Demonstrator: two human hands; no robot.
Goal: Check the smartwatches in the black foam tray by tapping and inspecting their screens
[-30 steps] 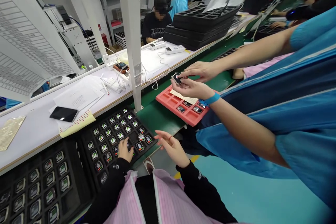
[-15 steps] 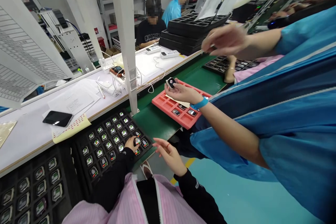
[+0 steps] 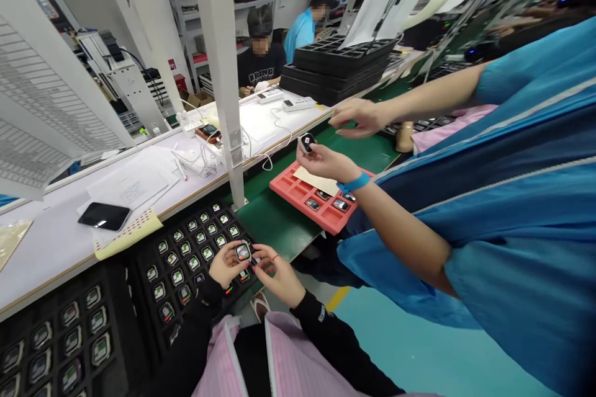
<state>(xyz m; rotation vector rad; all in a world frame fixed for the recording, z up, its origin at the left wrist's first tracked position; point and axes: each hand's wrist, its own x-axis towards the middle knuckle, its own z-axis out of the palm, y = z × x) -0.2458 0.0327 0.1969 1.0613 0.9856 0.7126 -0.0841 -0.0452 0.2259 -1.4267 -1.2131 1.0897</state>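
A smartwatch [image 3: 243, 252] with a lit square screen is raised just above a black foam tray [image 3: 145, 248]. My left hand [image 3: 224, 263] pinches it by its left side, thumb below and fingers above. At its right edge, the thumb and fingers of my right hand [image 3: 279, 276] close in on the same watch, touching its side. More watches with lit green-and-white screens, such as one watch [image 3: 177, 276], sit in rows in the tray's slots. Those under my hands are partly hidden.
To my right a co-worker in blue holds a watch [image 3: 307, 142] over a red tray [image 3: 321, 217] with watches and a sticker sheet [image 3: 316, 181]. Another black tray [image 3: 112, 316] lies left. A phone [image 3: 105, 216] rests on the white shelf, beside a white post [image 3: 218, 74].
My left hand has lifted the watch from its slot, and my right hand has moved left to meet it. The co-worker's far hand has lowered toward the watch they hold.
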